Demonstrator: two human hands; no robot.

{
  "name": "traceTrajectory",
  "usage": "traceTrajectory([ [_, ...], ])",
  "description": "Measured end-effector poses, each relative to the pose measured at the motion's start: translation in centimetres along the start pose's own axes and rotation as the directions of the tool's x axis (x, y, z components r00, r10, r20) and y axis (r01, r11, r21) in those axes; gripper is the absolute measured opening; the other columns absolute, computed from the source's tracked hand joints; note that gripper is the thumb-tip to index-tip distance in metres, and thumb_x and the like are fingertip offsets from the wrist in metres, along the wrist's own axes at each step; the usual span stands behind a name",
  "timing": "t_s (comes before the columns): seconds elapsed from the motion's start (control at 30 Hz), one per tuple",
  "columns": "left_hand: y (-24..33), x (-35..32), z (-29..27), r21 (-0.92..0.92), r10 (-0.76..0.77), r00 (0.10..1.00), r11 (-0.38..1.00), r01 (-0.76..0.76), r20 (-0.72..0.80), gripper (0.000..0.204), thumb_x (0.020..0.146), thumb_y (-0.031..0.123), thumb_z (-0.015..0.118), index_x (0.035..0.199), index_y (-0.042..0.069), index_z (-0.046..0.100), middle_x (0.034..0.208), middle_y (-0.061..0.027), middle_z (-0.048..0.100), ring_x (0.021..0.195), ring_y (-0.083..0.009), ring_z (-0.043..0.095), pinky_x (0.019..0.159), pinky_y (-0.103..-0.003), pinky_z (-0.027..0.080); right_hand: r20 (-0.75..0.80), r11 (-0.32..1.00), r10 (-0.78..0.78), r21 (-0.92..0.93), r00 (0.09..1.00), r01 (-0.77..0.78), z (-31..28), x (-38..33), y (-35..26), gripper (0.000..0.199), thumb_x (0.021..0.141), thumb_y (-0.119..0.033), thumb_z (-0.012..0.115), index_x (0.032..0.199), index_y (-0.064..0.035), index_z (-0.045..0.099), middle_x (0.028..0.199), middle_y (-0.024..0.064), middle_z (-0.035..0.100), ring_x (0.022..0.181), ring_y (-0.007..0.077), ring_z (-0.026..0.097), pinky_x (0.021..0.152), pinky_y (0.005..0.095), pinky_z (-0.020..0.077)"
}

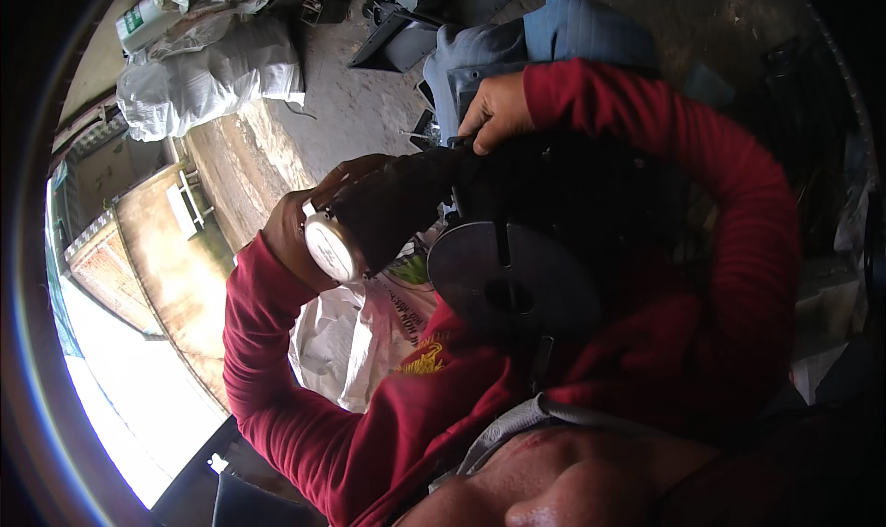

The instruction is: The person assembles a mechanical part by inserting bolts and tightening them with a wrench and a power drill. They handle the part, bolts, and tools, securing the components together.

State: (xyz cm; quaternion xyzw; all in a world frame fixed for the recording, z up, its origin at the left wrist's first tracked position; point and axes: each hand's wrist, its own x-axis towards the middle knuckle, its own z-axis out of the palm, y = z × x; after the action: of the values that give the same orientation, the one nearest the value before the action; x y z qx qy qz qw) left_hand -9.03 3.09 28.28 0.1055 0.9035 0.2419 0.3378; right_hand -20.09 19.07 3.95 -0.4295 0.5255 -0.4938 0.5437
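Note:
My left hand (343,184), with a round white-faced wristwatch (330,246) on the wrist, wraps around the dark body (399,206) of a black power tool held close in front of me. My right hand (496,112) grips the top of the same tool near its head. A round dark grey disc (513,283) is fitted on the tool and faces me. Both arms are in red sleeves; the right sleeve (738,213) arches over the tool and hides most of what lies behind it.
White filled sacks (214,77) lie on the concrete floor (343,93) at the upper left. A blue-grey cloth (554,40) sits beyond my right hand. A white plastic bag (343,335) lies below the tool. A brick wall (103,261) is at the left.

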Motion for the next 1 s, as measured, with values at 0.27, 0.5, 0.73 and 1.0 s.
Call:
traceTrajectory([
  [0.27,-2.4,-0.1,1.5,0.206,0.113,0.991,0.974,-0.097,-0.067,0.036,0.076,0.006,0.072,0.11,0.002,0.063,0.111,-0.0136,0.064,0.104,-0.028,0.061,0.09,-0.037,0.049,-0.013,0.998,0.066,-0.01,0.998,-0.067,-0.5,-0.6,-0.5,0.029,0.081,-0.019,0.069,0.106,-0.0042,0.067,0.076,-0.0001,0.066,0.068,0.0041,0.059,0.061,0.0219,0.0443],
  [0.5,1.6,1.4,1.1,0.3,0.15,0.989,0.942,-0.148,0.018,0.051,0.078,0.004,0.071,0.126,0.002,0.055,0.117,-0.0127,0.061,0.104,-0.0256,0.061,0.09,-0.033,0.05,0.052,0.999,0.033,0.034,0.998,-0.035,0.3,0.0,-0.3,0.031,0.081,-0.019,0.068,0.107,-0.0036,0.067,0.079,0.0024,0.068,0.071,0.0069,0.061,0.065,0.0244,0.0465],
  [0.73,1.3,3.7,0.3,0.248,0.181,0.981,0.949,-0.192,0.065,0.05,0.077,0.005,0.072,0.125,0.001,0.056,0.117,-0.0128,0.062,0.103,-0.0252,0.061,0.089,-0.033,0.05,0.099,0.999,0.038,-0.018,0.994,-0.036,-1.0,0.4,0.3,0.035,0.083,-0.018,0.067,0.113,-0.0002,0.065,0.09,0.0063,0.071,0.079,0.0092,0.064,0.072,0.0249,0.0489],
  [1.0,-0.1,0.9,-0.1,0.298,0.12,0.992,0.946,-0.128,0.045,0.05,0.077,0.007,0.073,0.123,0.0,0.056,0.114,-0.0122,0.063,0.101,-0.0242,0.062,0.088,-0.034,0.051,0.058,0.999,-0.001,0.048,0.998,-0.002,-0.4,-0.1,0.0,0.033,0.086,-0.02,0.062,0.112,-0.0001,0.065,0.09,0.0045,0.069,0.077,0.0081,0.061,0.072,0.0233,0.047],
])
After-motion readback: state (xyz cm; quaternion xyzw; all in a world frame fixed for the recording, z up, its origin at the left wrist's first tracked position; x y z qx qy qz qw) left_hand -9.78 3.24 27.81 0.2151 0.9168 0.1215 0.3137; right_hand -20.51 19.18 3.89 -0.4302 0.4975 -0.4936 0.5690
